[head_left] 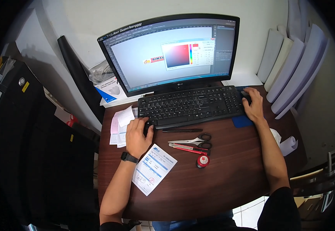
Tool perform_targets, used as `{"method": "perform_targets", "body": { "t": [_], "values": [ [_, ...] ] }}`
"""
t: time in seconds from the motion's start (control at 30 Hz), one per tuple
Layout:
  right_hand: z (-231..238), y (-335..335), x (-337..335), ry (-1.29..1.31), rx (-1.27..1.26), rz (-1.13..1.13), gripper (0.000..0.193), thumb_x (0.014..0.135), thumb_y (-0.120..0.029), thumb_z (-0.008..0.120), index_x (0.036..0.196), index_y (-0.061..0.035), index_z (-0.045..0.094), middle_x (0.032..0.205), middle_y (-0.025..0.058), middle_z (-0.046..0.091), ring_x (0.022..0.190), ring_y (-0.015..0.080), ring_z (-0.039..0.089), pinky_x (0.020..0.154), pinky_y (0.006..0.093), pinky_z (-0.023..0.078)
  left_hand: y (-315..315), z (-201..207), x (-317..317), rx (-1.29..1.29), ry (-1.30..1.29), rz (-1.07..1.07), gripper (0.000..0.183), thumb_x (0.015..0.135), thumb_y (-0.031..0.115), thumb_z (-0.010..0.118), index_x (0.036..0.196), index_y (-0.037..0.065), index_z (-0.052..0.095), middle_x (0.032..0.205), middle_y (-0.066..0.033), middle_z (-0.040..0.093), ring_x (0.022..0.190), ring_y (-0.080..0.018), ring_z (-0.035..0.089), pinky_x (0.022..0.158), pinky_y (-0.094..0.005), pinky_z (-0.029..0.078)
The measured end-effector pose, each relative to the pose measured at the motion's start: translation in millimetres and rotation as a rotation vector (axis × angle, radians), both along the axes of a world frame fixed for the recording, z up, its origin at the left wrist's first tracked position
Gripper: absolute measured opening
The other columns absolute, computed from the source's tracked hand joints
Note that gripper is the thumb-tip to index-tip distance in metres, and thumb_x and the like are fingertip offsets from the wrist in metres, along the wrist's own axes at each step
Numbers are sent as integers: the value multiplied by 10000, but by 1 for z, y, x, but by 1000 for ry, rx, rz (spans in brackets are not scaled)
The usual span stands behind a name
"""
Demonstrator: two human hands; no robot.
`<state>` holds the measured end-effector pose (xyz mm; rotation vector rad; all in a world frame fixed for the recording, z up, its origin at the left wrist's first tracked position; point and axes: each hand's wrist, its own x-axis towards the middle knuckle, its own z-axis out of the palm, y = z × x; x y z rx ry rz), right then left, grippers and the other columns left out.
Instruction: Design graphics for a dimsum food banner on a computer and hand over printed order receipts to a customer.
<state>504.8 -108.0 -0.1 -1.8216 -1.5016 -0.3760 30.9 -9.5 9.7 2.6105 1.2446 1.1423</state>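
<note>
Keyboard (190,106) on brown desk (213,188), pale wall (250,42)

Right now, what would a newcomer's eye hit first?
The bright monitor at the back of the desk, showing a red colour picker. Next, the left hand at the left end of the black keyboard and the right hand on the mouse. Then the scissors and red cutter, nearer the person.

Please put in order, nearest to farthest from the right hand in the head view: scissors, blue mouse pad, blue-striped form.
1. Blue mouse pad: partly under the right hand.
2. Scissors: to its left, lower in view.
3. Blue-striped form: farther left, lower still.
</note>
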Motion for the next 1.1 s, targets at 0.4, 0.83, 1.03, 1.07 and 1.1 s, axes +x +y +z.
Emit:
{"method": "perform_targets", "body": {
  "t": [0.4, 0.83, 1.03, 1.07, 1.1],
  "values": [
    [-8, 8, 5, 72, 39, -49, 274, 861, -142, 659, 1099, -19, 719, 1246, 184, 648, 1176, 380, 602, 1021, 448, 493, 1, -3, -1, -8, 12, -3, 305, 904, 151, 711, 1175, 12, 684, 1052, -144, 649, 1004, -347, 596, 898, -435, 477],
    [-10, 8, 5, 62, 44, -74, 269, 866, -140, 648, 1090, -14, 728, 1244, 185, 658, 1175, 372, 615, 1015, 440, 503, 1, 0, 0, 10, 17, -10, 284, 895, 112, 716, 1148, -8, 674, 1050, -178, 662, 996, -366, 608, 898, -438, 485],
    [-11, 8, 7, 42, 44, -85, 263, 873, -148, 654, 1091, -25, 734, 1248, 173, 659, 1176, 362, 616, 1017, 437, 502, 1, -1, 0, 3, 19, -11, 283, 901, 120, 712, 1150, -11, 675, 1059, -184, 662, 999, -370, 608, 900, -442, 484],
    [-10, 8, 5, 51, 37, -87, 265, 875, -150, 653, 1095, -28, 735, 1247, 171, 659, 1176, 361, 617, 1019, 437, 501, 1, -1, 0, 1, 19, -12, 283, 901, 120, 712, 1150, -11, 675, 1059, -184, 662, 999, -370, 608, 900, -442, 484],
    [-10, 9, 4, 61, 30, -88, 266, 877, -152, 653, 1100, -32, 737, 1247, 168, 660, 1176, 360, 617, 1021, 437, 500, 1, -2, -1, 2, 19, -12, 282, 902, 119, 711, 1150, -10, 675, 1060, -183, 662, 1000, -370, 609, 901, -442, 484]
  ]
}}
